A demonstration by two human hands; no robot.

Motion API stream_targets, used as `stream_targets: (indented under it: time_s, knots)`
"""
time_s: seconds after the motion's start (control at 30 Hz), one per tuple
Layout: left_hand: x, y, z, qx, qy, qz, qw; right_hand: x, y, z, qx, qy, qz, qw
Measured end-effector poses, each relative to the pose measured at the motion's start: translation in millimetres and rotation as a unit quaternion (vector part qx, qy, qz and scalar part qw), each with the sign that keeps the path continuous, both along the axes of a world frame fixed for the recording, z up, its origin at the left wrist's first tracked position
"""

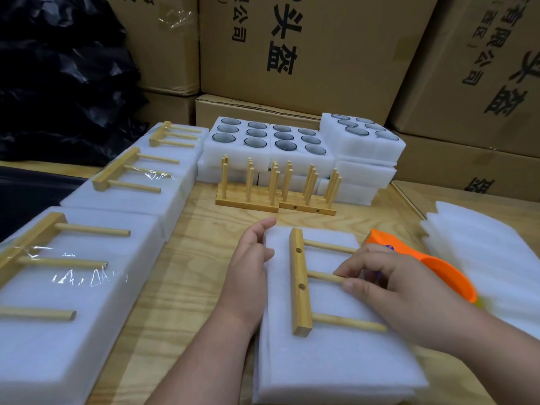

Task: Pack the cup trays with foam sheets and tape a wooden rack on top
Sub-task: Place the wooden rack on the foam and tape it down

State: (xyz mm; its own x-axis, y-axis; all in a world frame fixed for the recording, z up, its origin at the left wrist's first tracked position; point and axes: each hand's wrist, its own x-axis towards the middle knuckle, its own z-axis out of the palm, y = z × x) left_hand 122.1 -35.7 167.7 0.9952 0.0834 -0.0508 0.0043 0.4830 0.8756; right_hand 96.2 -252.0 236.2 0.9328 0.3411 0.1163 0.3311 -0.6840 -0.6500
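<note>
A foam-covered cup tray (330,363) lies on the table in front of me. On top of it rests a wooden rack (301,285) on its side, its three pegs pointing right. My left hand (251,267) rests against the tray's left edge, fingers loosely curled. My right hand (394,290) pinches the rack's middle peg between thumb and fingers. An orange tape dispenser (438,264) lies just behind my right hand.
Packed trays with taped racks (73,273) line the left side. Open foam trays of glass cups (268,138) stand at the back, two upright wooden racks (274,188) before them. Loose foam sheets (491,252) pile at right. Cardboard boxes (315,48) wall the back.
</note>
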Motion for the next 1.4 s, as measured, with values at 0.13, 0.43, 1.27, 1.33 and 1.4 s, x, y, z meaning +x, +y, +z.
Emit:
stream_targets:
  time_s: [0.13, 0.43, 1.27, 1.33, 1.4]
  knots:
    - [0, 0, -1, 0.006, -0.004, -0.001, 1.000, 0, -1, -2, 0.008, -0.003, 0.003, 1.000]
    - [-1, 2, -1, 0.028, -0.005, -0.008, 1.000, 2, -2, 2, -0.004, 0.004, 0.008, 1.000]
    - [0, 3, -3, 0.013, -0.011, -0.016, 1.000, 19, -65, 46, -0.152, -0.084, -0.233, 0.957]
    - [-1, 3, -3, 0.010, -0.012, -0.015, 1.000, 15, -67, 41, -0.196, -0.040, -0.230, 0.953]
    - [-1, 4, -2, 0.013, -0.012, -0.015, 1.000, 14, -67, 32, -0.245, -0.001, -0.220, 0.944]
